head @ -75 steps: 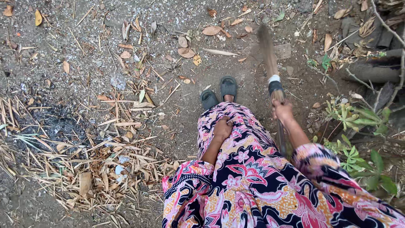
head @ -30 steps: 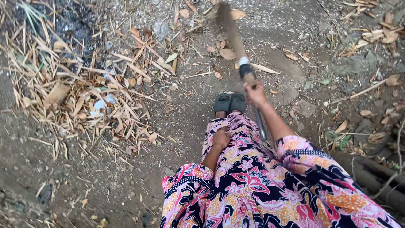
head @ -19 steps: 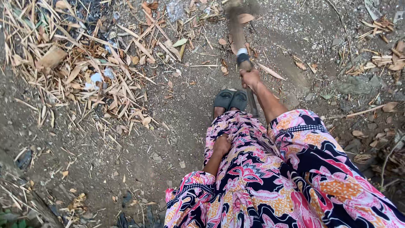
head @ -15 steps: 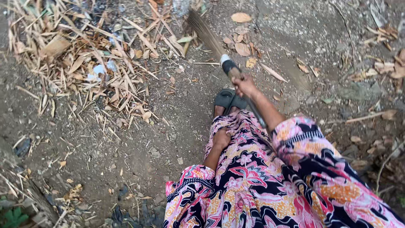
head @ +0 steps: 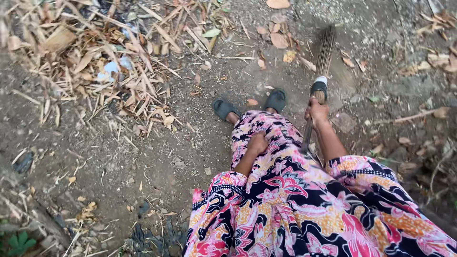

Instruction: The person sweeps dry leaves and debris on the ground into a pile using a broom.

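The right hand (head: 318, 112) is closed around the neck of a stiff brown stick broom bound with a black and white band (head: 323, 62), fingers wrapped tight just below the binding. The bristles fan out toward twelve o'clock from that hand and their tips meet the bare grey dirt ground (head: 157, 166) among a few flat dry brown leaves (head: 279, 40). The left hand (head: 257, 143) is curled in a loose fist on the pink, black and orange floral dress (head: 285, 209) at about the thigh; whether it pinches the cloth or merely rests there is hard to tell from this angle.

Two dark rubber sandals (head: 250, 104) stand at nine o'clock of the broom head, the nearer one just beside the binding. A big heap of pale dry bamboo husks and twigs (head: 95, 62) lies well apart at ten o'clock.

Risks, as I judge them:
- A stroke pulled toward the feet could flick grit and leaves over the sandals, since the broom sits so close to them.
- One-handed, with the grip low on the bundle, the bristles may skate over the packed dirt and leave the flat leaves behind.
- The loose hem hangs near the handle and could snag it.
- A hard sweep toward the heap could scatter its light husks.
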